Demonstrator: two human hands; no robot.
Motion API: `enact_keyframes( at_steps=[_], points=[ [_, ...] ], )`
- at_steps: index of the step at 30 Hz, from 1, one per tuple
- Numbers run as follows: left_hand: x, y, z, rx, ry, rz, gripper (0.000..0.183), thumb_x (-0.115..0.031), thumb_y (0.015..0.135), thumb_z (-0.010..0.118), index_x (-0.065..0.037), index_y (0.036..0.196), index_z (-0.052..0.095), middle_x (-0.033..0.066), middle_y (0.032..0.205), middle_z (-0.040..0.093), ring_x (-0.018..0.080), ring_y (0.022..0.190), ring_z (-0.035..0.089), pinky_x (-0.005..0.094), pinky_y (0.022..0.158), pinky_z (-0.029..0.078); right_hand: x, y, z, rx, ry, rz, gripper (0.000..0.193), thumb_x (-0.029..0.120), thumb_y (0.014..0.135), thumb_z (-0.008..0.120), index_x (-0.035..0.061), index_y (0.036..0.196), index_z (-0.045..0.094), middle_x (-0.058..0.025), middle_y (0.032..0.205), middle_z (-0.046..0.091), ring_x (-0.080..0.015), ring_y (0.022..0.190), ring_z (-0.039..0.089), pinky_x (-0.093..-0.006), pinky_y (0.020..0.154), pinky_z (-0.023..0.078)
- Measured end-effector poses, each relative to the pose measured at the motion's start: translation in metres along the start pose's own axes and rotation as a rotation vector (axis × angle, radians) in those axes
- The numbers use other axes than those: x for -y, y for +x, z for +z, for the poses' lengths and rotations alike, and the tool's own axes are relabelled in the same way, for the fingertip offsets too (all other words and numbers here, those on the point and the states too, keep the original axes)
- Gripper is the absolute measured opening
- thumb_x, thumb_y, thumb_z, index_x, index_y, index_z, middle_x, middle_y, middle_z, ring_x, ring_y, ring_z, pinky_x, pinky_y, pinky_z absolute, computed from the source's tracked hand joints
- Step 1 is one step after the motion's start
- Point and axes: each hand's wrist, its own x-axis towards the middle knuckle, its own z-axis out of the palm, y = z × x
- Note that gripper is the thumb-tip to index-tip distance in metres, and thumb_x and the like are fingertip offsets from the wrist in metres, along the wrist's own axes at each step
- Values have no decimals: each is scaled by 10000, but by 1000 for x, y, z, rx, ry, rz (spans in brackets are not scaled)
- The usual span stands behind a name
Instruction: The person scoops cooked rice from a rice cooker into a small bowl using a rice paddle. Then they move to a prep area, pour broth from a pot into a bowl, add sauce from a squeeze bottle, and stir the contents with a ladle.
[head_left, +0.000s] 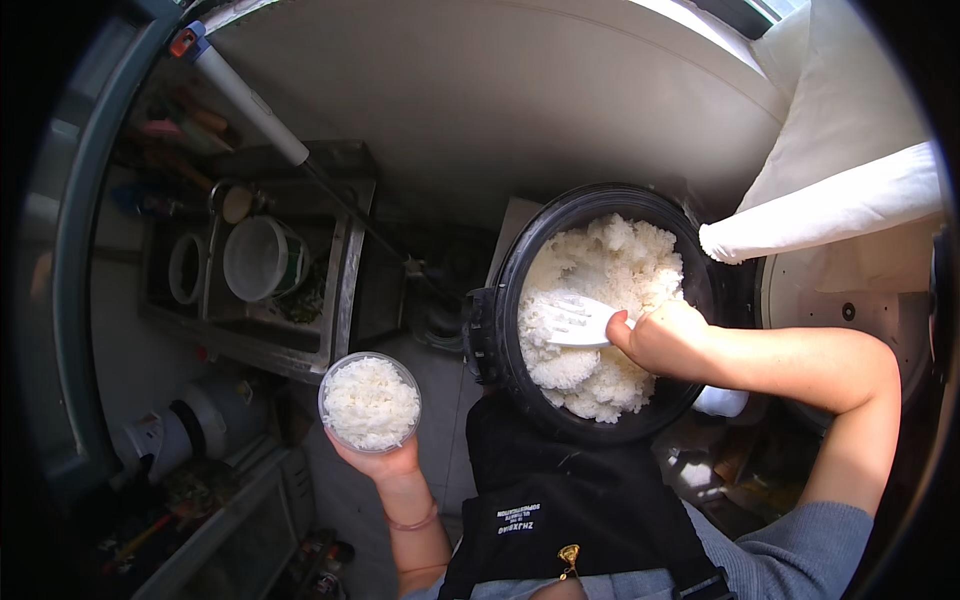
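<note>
My left hand point(382, 461) holds up a round, clear plastic bowl point(322, 404) from below, filled with cooked white rice point(372, 402). On the right, a large black rice cooker pot point(512, 365) stands open, heaped with more rice point(630, 250). Over that heap my right hand point(665, 340) is closed round the handle of a white rice paddle point(578, 320). The paddle's blade points left and lies at the rice, with some grains on it. The bowl is apart from the pot, to its lower left.
A metal sink point(345, 290) at the left contains a white tub point(262, 260) and some greens. A grey pole point(250, 105) slants above it. The cooker's raised lid point(850, 300) is at the right, beside a white cloth-like roll point(830, 205). Cylindrical containers point(225, 410) stand lower left.
</note>
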Motion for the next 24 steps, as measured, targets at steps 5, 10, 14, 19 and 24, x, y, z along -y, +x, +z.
enact_keyframes(
  at_steps=[5, 10, 14, 19, 24],
  points=[
    [-2, 3, -12, -7, 9, 9, 492, -428, 974, 429, -98, 1298, 599, 95, 1354, 595, 301, 1252, 556, 486, 1074, 427, 17, -57, -33, 252, 315, 155, 321, 118, 848, 534, -26, 1132, 495, -53, 537, 557, -223, 427, 575, -411, 409, 460],
    [-5, -1, -8, -36, 3, -17, 493, -428, 978, 417, -99, 1296, 601, 98, 1352, 596, 306, 1251, 557, 496, 1071, 428, -15, -72, -96, 729, 1301, 828, 234, 172, 1016, 431, -21, 1148, 416, -126, 653, 604, -211, 474, 600, -369, 495, 502],
    [-2, 4, -6, 40, -24, -56, 500, -432, 978, 415, -100, 1305, 596, 95, 1357, 593, 306, 1257, 553, 498, 1075, 426, -42, -72, -38, 772, 1891, 1164, 165, 111, 984, 419, 21, 1113, 466, -33, 585, 486, -128, 392, 459, -294, 344, 406],
    [0, -2, -8, 3, -21, 2, 508, -436, 976, 413, -101, 1314, 591, 93, 1361, 590, 307, 1260, 550, 497, 1079, 421, -61, -1, 41, 843, 1955, 1060, 143, 124, 966, 476, 18, 870, 485, -39, 575, 487, -122, 373, 426, -292, 325, 356],
    [2, -3, -9, -26, -23, 18, 510, -437, 976, 408, -100, 1313, 591, 94, 1362, 589, 312, 1257, 552, 500, 1077, 423, -78, 20, 45, 825, 1740, 887, 179, 133, 960, 509, -12, 857, 489, -37, 560, 496, -126, 379, 438, -315, 360, 390]
  ],
)
